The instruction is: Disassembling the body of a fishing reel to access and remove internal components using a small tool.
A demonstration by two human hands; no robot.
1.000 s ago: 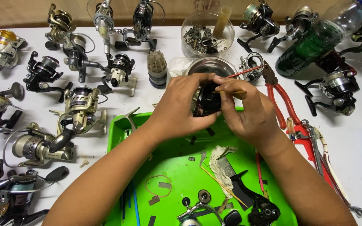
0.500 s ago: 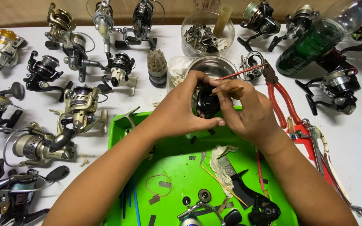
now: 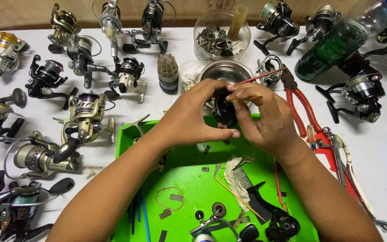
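Observation:
My left hand point(image 3: 192, 117) and my right hand point(image 3: 265, 117) meet above the far edge of a green tray point(image 3: 180, 179). Together they grip a small black reel part point(image 3: 222, 111); the left cups it from the side, thumb under it. My right hand also pinches a thin wooden stick point(image 3: 247, 99) whose tip touches the part's top. Much of the part is hidden by my fingers.
Several fishing reels point(image 3: 86, 112) lie over the white table, left and at the back. Red-handled pliers point(image 3: 298, 101), a metal bowl point(image 3: 227, 70), a clear tub of parts point(image 3: 220, 36) and a green bottle point(image 3: 332, 47) lie nearby. The tray holds a rag point(image 3: 234, 172), a black reel body point(image 3: 276, 217) and small pieces.
Both hands stay on the black part. My right fingers and the stick have shifted slightly over it; the left hand's grip has turned a little.

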